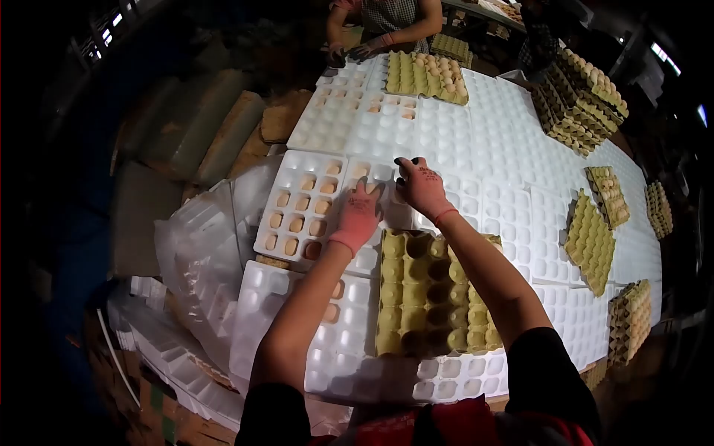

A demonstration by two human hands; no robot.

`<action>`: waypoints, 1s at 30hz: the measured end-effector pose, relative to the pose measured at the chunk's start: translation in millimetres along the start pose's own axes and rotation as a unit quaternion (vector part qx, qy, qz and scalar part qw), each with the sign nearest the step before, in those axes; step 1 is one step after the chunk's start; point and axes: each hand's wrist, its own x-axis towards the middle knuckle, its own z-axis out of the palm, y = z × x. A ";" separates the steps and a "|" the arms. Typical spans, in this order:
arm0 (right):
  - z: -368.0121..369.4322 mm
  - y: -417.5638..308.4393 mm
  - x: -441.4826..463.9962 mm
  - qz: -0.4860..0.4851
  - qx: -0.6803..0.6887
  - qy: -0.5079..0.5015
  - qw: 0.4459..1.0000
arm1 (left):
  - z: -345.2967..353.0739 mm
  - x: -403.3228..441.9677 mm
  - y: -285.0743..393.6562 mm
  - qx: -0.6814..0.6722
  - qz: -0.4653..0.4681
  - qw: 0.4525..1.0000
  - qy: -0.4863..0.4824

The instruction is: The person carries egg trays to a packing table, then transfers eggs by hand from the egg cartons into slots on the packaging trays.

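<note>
My left hand (358, 217), in a pink glove with dark fingertips, reaches down into a white foam tray (363, 262). Its fingers are around a pale egg (370, 189) sitting in a cell. Just to the right, my right hand (422, 192), gloved alike, is over the same tray's right side. Its thumb and forefinger point left, apart, with no egg visible between them. Another egg (361, 170) lies in a cell beyond my left fingers. Left of my left hand, a foam tray (262, 236) has eggs in most cells. Under my right forearm rests a greenish pulp egg carton (413, 297).
More foam trays (513, 126) cover the table. A pulp carton partly filled with eggs (446, 78) lies at the far side, near a co-worker's hands (357, 52). Stacked egg cartons (576, 108) stand far right; loose cartons (591, 241) lie nearer. Clear plastic packaging (197, 260) is at left.
</note>
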 end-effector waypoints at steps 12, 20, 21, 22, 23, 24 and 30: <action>76.1 -0.6 52.3 -0.172 -0.127 -0.049 0.976 | 16.3 20.9 -43.8 -0.239 -0.107 0.955 0.137; 27.0 33.6 -5.8 -0.076 0.119 -0.054 0.988 | 16.9 2.7 38.5 -0.313 -0.073 0.947 -0.024; 21.4 33.5 -11.3 -0.090 0.156 -0.046 0.983 | 8.4 3.9 50.5 -0.181 -0.040 0.982 -0.041; 16.9 38.4 -19.3 -0.104 0.191 -0.038 0.975 | 7.1 5.8 54.1 -0.134 -0.022 0.989 -0.058; 13.1 44.1 -24.6 -0.116 0.226 -0.030 0.967 | 5.3 8.0 53.1 -0.086 -0.003 0.993 -0.076; 11.2 49.8 -28.9 -0.095 0.191 -0.077 0.974 | 4.3 8.1 50.6 -0.037 0.017 0.995 -0.096; -96.8 39.5 -104.2 -0.018 0.164 -0.013 0.986 | 46.4 81.7 -3.1 0.069 -0.001 0.991 0.115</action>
